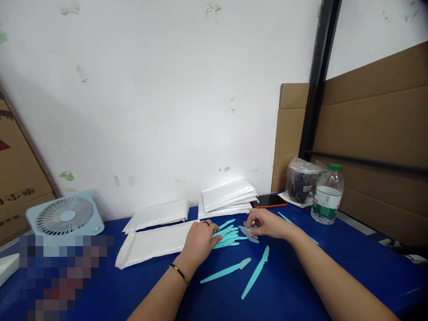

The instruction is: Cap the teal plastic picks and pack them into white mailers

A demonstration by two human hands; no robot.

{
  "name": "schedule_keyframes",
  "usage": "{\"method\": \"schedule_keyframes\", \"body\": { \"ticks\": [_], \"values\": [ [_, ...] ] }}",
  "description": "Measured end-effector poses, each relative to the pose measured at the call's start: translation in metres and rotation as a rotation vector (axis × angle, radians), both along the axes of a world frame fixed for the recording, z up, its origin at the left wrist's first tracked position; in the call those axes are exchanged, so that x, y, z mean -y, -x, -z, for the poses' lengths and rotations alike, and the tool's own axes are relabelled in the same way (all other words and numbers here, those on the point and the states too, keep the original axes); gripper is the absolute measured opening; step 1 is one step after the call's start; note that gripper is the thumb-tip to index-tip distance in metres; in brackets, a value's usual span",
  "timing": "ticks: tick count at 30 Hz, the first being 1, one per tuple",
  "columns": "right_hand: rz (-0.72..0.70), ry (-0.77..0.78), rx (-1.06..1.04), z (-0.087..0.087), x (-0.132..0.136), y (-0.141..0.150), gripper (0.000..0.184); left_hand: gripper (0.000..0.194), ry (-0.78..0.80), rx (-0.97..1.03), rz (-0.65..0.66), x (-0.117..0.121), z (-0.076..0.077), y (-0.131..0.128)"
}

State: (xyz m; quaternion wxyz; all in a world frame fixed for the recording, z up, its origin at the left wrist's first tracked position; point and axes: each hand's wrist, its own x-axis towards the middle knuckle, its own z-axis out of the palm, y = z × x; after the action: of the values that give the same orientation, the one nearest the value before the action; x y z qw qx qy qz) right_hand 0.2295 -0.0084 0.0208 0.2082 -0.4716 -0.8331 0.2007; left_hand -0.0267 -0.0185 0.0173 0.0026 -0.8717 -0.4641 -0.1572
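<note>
My left hand (202, 236) is curled over the near-left end of a pile of teal eyebrow razors (230, 235), thumb on the razors and fingers partly hidden. Beneath and beside it lies an open white bubble mailer (157, 243). My right hand (262, 223) pinches at a small heap of clear plastic blade caps (249, 232) just right of the pile; its fingertips are closed on a cap. Nearer to me, a capped razor (225, 270) and another razor (256, 273) lie apart. One more razor (297, 227) rests right of my right wrist.
Behind the hands are a stack of white mailers (227, 196) and further mailers (157, 215). A phone (270, 201), a bagged dark cup (300, 180) and a water bottle (327, 196) stand at right. A blue fan (67, 216) sits left on the blue table (284, 285).
</note>
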Motion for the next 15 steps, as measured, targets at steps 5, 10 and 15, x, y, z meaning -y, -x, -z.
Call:
{"method": "schedule_keyframes", "body": {
  "ticks": [5,10,15],
  "values": [
    [-0.317,0.079,0.142,0.004,0.017,0.028,0.026,0.032,0.203,0.079,0.122,0.013,0.004,0.0],
    [-0.304,0.018,0.203,0.006,0.019,0.034,0.021,0.022,0.336,0.001,0.223,0.02,0.009,-0.007],
    [-0.071,-0.056,0.075,-0.002,0.008,0.011,0.013,0.018,0.143,0.008,0.071,0.007,0.006,-0.004]
  ]
}}
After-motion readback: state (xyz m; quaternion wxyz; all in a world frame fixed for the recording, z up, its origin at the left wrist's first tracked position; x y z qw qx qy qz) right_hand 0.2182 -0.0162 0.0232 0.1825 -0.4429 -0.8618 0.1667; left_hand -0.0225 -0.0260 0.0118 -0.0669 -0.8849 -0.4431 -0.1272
